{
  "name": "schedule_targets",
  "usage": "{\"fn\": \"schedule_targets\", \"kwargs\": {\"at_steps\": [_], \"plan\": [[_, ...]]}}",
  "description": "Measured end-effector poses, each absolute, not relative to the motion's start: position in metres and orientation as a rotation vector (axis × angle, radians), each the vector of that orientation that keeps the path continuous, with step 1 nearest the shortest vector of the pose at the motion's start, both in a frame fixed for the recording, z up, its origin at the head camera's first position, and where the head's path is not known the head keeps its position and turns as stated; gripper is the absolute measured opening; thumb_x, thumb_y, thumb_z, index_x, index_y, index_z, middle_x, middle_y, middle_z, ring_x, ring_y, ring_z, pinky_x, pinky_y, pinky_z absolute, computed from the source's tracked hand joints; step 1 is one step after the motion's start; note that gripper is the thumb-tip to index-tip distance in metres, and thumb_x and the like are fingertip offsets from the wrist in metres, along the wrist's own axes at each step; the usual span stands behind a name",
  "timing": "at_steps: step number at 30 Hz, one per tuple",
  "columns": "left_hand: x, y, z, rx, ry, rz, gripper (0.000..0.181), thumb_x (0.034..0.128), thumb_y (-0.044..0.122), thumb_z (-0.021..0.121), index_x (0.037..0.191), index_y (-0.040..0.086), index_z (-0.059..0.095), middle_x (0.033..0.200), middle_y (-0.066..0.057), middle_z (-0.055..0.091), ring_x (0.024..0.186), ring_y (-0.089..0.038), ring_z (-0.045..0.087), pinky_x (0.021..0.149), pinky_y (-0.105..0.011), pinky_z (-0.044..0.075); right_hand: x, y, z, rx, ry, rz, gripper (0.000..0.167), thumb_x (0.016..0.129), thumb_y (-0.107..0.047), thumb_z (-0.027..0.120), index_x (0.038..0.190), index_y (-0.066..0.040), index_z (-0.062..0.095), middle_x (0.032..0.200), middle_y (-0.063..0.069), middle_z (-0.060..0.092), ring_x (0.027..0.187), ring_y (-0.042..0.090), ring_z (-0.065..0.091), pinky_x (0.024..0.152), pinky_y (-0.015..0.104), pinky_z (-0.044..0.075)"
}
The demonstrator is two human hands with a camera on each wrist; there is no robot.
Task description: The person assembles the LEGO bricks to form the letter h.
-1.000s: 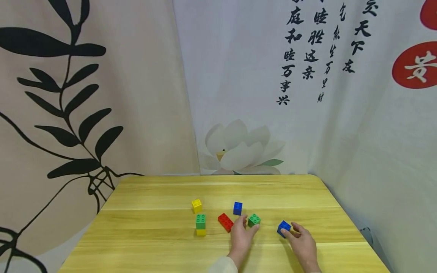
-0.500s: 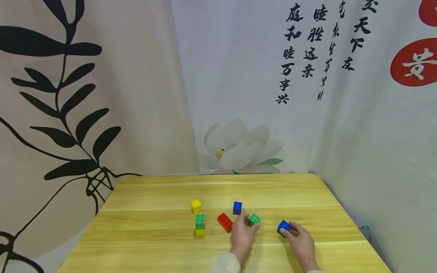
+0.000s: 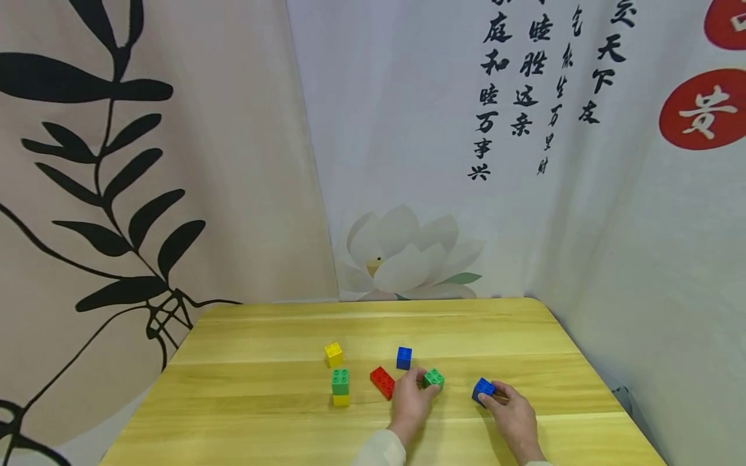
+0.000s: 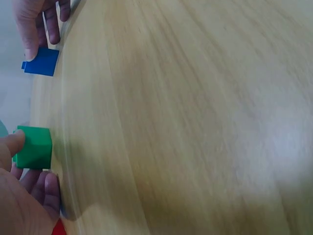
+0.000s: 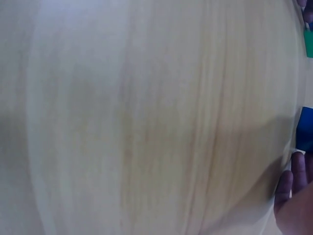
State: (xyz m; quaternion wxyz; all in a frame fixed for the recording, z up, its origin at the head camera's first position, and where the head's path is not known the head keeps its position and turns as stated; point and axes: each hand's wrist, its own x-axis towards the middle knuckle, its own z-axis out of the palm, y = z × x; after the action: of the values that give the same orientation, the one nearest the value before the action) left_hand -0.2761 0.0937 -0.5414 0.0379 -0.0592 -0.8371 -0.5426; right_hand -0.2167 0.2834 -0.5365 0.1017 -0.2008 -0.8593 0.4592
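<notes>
My left hand (image 3: 410, 402) pinches a green toy building brick (image 3: 434, 379) between thumb and fingers. In the left wrist view, the thumb lies on the near side of that green brick (image 4: 34, 148) with fingers below it. To the right, my right hand (image 3: 514, 414) holds a blue brick (image 3: 483, 391) by thumb and fingertips, tilted on the table. At the right wrist view's edge, only part of this blue brick (image 5: 305, 129) shows. A red brick (image 3: 382, 382) lies just left of my left hand, and another blue brick (image 3: 404, 358) stands beyond its fingertips.
On the left of the wooden table (image 3: 245, 388), a green brick (image 3: 340, 382) sits with a yellow brick (image 3: 341, 401) at its near side. Another yellow brick (image 3: 334, 355) is behind them. A printed curtain (image 3: 408, 162) hangs behind the table.
My left thumb and fingers have drawn in slightly on the green brick. My right hand keeps the blue brick in about the same place. The head view has shifted a little.
</notes>
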Motion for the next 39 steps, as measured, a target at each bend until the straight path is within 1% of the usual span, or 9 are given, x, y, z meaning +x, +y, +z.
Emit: {"fn": "schedule_targets", "kwargs": {"at_steps": [6,11,17,22,28,34,39], "plan": [[-0.279,0.088,-0.538,-0.263,-2.586,-1.708,0.025,0.0796,0.008,0.081,0.102,0.004,0.07,0.088,-0.001,0.067,0.081,-0.013,0.06,0.072,-0.03,0.053,-0.22,0.282,-0.535,-0.569,-2.53,1.363,0.051,0.09,-0.021,0.074,0.127,0.011,0.058,0.116,0.031,0.064,0.105,0.045,0.063,0.081,0.049,0.054],[-0.281,0.083,-0.535,-0.313,-2.626,-1.746,0.029,0.0811,0.006,0.079,0.108,0.002,0.069,0.091,0.0,0.067,0.082,-0.012,0.059,0.073,-0.029,0.054,-0.222,0.282,-0.531,-0.553,-2.55,1.335,0.052,0.09,-0.021,0.074,0.127,0.011,0.058,0.116,0.031,0.064,0.103,0.043,0.064,0.079,0.048,0.055],[-0.28,0.076,-0.533,-0.373,-2.666,-1.762,0.029,0.0827,0.005,0.078,0.111,0.003,0.069,0.092,0.002,0.065,0.086,-0.014,0.059,0.078,-0.032,0.054,-0.226,0.283,-0.527,-0.52,-2.584,1.299,0.05,0.089,-0.022,0.075,0.126,0.009,0.06,0.115,0.028,0.065,0.098,0.038,0.066,0.074,0.044,0.055],[-0.279,0.073,-0.531,-0.443,-2.665,-1.753,0.031,0.0826,0.004,0.078,0.113,-0.001,0.069,0.094,0.0,0.067,0.087,-0.017,0.061,0.079,-0.034,0.054,-0.232,0.28,-0.522,-0.496,-2.589,1.309,0.051,0.089,-0.025,0.075,0.127,0.007,0.06,0.118,0.026,0.065,0.098,0.035,0.066,0.074,0.043,0.055],[-0.281,0.072,-0.532,-0.517,-2.708,-1.744,0.029,0.0834,0.005,0.077,0.112,0.002,0.07,0.095,0.002,0.067,0.088,-0.015,0.061,0.079,-0.033,0.054,-0.237,0.271,-0.519,-0.467,-2.548,1.393,0.05,0.089,-0.022,0.076,0.127,0.007,0.061,0.119,0.027,0.063,0.098,0.035,0.065,0.073,0.04,0.056],[-0.284,0.067,-0.528,-0.584,-2.705,-1.749,0.034,0.0842,0.005,0.077,0.116,-0.003,0.068,0.098,-0.003,0.069,0.091,-0.021,0.063,0.082,-0.037,0.054,-0.243,0.262,-0.517,-0.402,-2.527,1.469,0.052,0.09,-0.026,0.075,0.129,0.005,0.061,0.119,0.023,0.065,0.1,0.032,0.065,0.076,0.039,0.056],[-0.286,0.066,-0.528,-0.602,-2.765,-1.723,0.035,0.0851,0.007,0.077,0.118,0.0,0.068,0.099,-0.001,0.069,0.09,-0.018,0.063,0.083,-0.038,0.054,-0.243,0.259,-0.513,-0.36,-2.508,1.52,0.05,0.091,-0.023,0.074,0.132,0.004,0.059,0.121,0.021,0.063,0.103,0.032,0.065,0.079,0.038,0.057]]}}
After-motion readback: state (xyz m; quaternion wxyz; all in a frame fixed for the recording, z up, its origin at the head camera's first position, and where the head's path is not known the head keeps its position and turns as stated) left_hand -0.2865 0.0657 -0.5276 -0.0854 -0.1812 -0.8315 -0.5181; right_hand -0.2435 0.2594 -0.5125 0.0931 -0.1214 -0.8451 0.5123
